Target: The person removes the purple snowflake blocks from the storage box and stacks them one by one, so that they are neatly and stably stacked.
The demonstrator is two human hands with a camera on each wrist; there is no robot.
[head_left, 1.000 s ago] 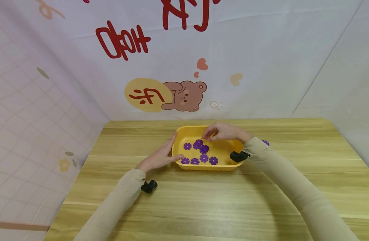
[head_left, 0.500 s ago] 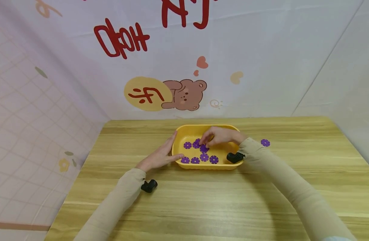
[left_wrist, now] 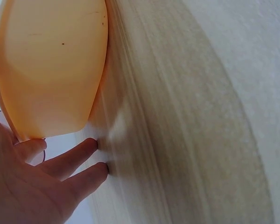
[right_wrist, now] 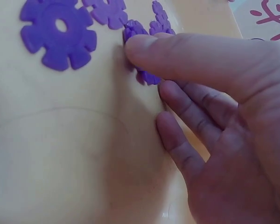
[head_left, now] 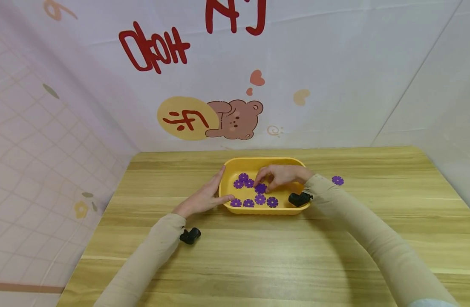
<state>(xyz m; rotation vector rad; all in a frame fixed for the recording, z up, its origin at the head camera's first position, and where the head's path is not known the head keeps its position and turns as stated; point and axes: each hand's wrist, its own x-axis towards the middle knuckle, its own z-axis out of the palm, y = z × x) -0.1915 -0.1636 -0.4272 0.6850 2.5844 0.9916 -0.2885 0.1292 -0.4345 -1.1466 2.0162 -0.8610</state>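
Observation:
A yellow plastic tub (head_left: pixel 230 210) holds several purple notched plastic discs (head_left: pixel 272 202). My left hand (head_left: pixel 204 197) rests against the tub's left end, its thumb over the front corner. In the left wrist view its spread, nearly straight fingers (left_wrist: pixel 70 158) lie by the tub's outer wall. My right hand (head_left: pixel 282 175) reaches inside over the middle of the tub. Between its thumb and fingers it pinches a purple disc (right_wrist: pixel 149 77), close to the tub's floor, as the right wrist view shows. Another flat disc (right_wrist: pixel 77 37) lies beside it.
One purple disc (head_left: pixel 337 180) lies on the wooden table (head_left: pixel 235 260), right of the tub. A wall cloth (head_left: pixel 327 47) with a printed bear hangs behind the table. Black wrist-worn devices (head_left: pixel 190 236) sit at both cuffs.
My right hand has come down into the tub and its fingertips have reached the discs. Two discs at the back have slid left. My left hand has stayed at the tub's left end.

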